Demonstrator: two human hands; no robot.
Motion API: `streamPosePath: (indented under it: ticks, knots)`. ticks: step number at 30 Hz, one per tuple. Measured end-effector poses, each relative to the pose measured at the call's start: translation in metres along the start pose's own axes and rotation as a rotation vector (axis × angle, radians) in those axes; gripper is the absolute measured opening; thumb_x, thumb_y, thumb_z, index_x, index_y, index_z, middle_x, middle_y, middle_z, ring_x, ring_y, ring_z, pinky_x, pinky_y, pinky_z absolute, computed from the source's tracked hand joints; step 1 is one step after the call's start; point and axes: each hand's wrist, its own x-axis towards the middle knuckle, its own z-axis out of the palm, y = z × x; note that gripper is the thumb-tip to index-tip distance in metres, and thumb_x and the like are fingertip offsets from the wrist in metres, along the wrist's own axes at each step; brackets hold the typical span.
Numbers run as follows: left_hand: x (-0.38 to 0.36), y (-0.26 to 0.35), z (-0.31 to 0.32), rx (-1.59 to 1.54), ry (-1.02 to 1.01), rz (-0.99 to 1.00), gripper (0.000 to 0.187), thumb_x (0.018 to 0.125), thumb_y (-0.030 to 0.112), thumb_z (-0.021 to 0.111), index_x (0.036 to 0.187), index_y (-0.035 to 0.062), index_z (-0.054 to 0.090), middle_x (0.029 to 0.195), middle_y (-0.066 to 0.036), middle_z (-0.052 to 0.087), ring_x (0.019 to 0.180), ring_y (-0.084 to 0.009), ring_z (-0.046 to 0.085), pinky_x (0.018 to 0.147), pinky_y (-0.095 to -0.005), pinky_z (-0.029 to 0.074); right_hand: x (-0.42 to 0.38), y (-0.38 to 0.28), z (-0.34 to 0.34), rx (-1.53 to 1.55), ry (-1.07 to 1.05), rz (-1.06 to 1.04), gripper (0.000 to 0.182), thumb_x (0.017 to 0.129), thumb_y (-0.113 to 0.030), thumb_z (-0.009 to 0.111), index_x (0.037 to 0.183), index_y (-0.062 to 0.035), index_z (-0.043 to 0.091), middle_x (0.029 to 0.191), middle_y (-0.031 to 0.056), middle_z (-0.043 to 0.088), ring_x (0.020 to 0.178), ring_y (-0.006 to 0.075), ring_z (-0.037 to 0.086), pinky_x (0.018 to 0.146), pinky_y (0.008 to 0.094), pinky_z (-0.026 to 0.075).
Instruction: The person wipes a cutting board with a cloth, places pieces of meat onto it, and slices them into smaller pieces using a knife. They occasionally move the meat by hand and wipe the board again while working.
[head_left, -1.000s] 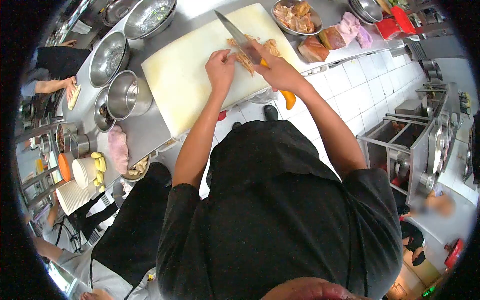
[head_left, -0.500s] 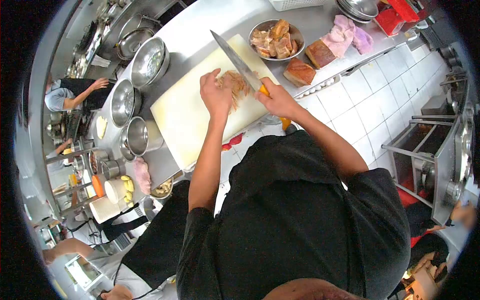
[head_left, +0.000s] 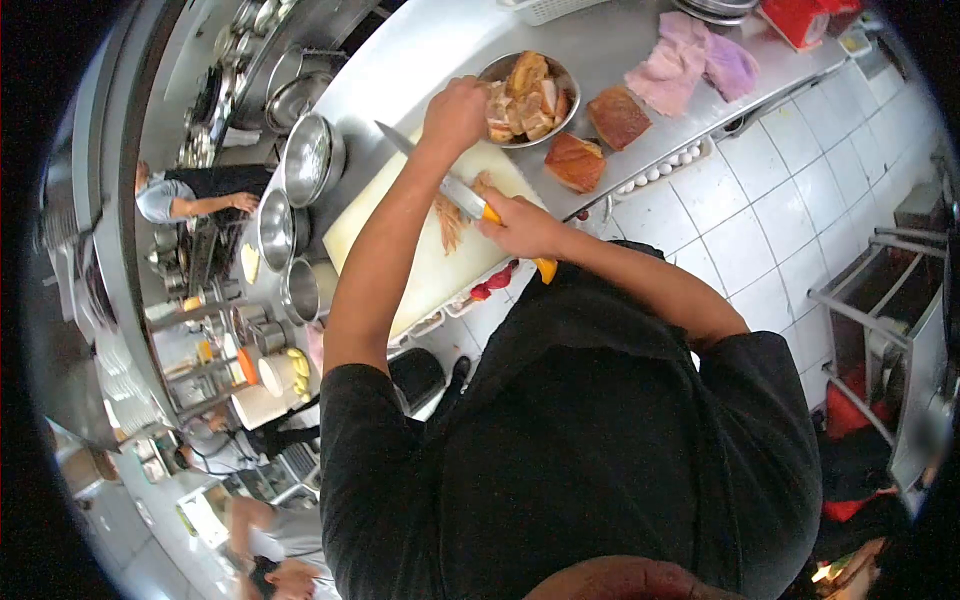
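My right hand (head_left: 522, 229) is closed round the yellow handle of a long kitchen knife (head_left: 461, 194), its blade slanting up and left over the white cutting board (head_left: 400, 215). Thin shredded strips of meat (head_left: 448, 226) lie on the board beside and under the blade. My left hand (head_left: 457, 115) is at the left side of a metal bowl (head_left: 571, 112) filled with meat chunks (head_left: 525, 98). Its fingers are curled near the chunks; whether they hold a piece is hidden. Two browned slabs of meat, one nearer (head_left: 575, 163) and one farther (head_left: 618, 117), lie right of the bowl.
Pink cloths (head_left: 672, 65) lie at the counter's right part. Several steel bowls (head_left: 276, 226) line the left side. Eggs (head_left: 655, 172) sit in a tray below the counter edge. Co-workers stand at left, one with an outstretched arm (head_left: 215, 205). A metal rack (head_left: 868, 320) stands at right.
My left hand has gone from the shredded meat on the board up to the bowl. My right hand still holds the knife, now lower over the strips. The camera view has shifted.
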Motion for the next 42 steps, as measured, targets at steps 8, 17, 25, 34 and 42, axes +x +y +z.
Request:
streamPosePath:
  ticks: [8,17,25,34,42]
  knots:
    - [0.044,-0.006,0.006,0.005,-0.225,-0.088,0.055,0.076,0.011,0.068,0.130,0.0180,0.063,0.117,-0.017,0.052,0.115,-0.0358,0.053,0.096,-0.0434,0.050,0.003,0.010,0.001,0.025,-0.030,-0.053,0.047,0.094,-0.028,0.056,0.127,0.0031,0.042,0.087,0.0315,0.063,0.085,0.0481,0.062,0.078,0.0518,0.048]
    - [0.065,-0.023,0.024,-0.015,-0.324,-0.170,0.036,0.071,0.020,0.073,0.105,0.0066,0.070,0.118,-0.022,0.054,0.117,-0.0380,0.049,0.095,-0.0427,0.049,0.002,0.005,-0.003,0.017,-0.039,-0.053,0.043,0.094,-0.027,0.056,0.121,0.0026,0.042,0.086,0.0313,0.063,0.084,0.0484,0.063,0.077,0.0531,0.048]
    - [0.041,-0.041,0.017,-0.589,-0.433,-0.414,0.029,0.061,0.020,0.080,0.080,0.0009,0.071,0.079,-0.016,0.069,0.073,-0.0248,0.064,0.069,-0.0338,0.052,-0.001,-0.001,-0.006,-0.001,-0.059,-0.007,0.050,0.094,-0.029,0.054,0.131,0.0010,0.041,0.099,0.0336,0.064,0.094,0.0489,0.063,0.087,0.0529,0.048]
    - [0.021,-0.033,0.008,-0.740,-0.267,-0.499,0.026,0.064,0.021,0.079,0.075,-0.0012,0.071,0.070,-0.009,0.068,0.063,-0.0181,0.062,0.061,-0.0310,0.051,0.001,0.000,-0.001,-0.008,-0.012,0.006,0.042,0.094,-0.029,0.058,0.119,0.0016,0.045,0.086,0.0321,0.064,0.084,0.0490,0.063,0.075,0.0535,0.048]
    - [0.009,-0.039,-0.042,-0.746,-0.113,-0.450,0.024,0.071,0.022,0.076,0.079,-0.0005,0.071,0.070,-0.007,0.068,0.063,-0.0141,0.062,0.061,-0.0280,0.051,0.006,0.006,0.005,-0.026,0.040,-0.022,0.045,0.094,-0.030,0.057,0.124,0.0012,0.043,0.087,0.0299,0.064,0.076,0.0465,0.064,0.071,0.0515,0.050]
